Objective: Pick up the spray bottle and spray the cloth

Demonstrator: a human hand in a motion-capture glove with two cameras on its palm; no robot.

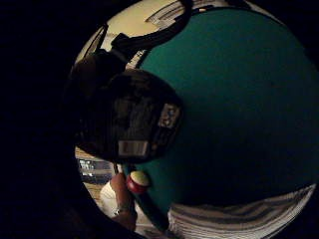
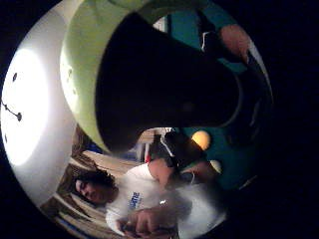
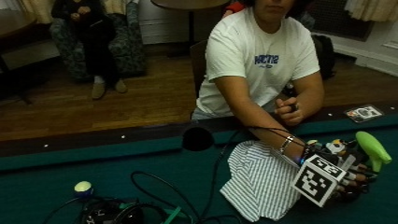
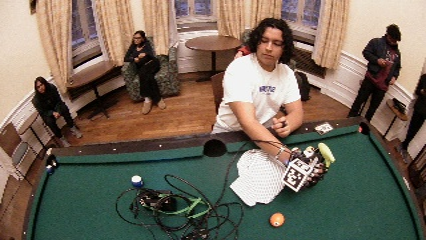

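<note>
The person [image 3: 261,60] at the table wears a white short-sleeved T-shirt [image 3: 249,70] with a small line of blue lettering [image 3: 266,59] printed across the chest. A silvery bracelet [image 3: 286,143] circles the right wrist. The right hand [image 3: 339,170] is covered by a black glove with black straps over the back of it, and darker beaded bands sit just beside the bracelet toward the glove. The bare left hand [image 3: 287,111] carries a dark ring [image 3: 294,108] on one finger. In the wide outside view the person has dark, shoulder-length curly hair [image 4: 266,27].
</note>
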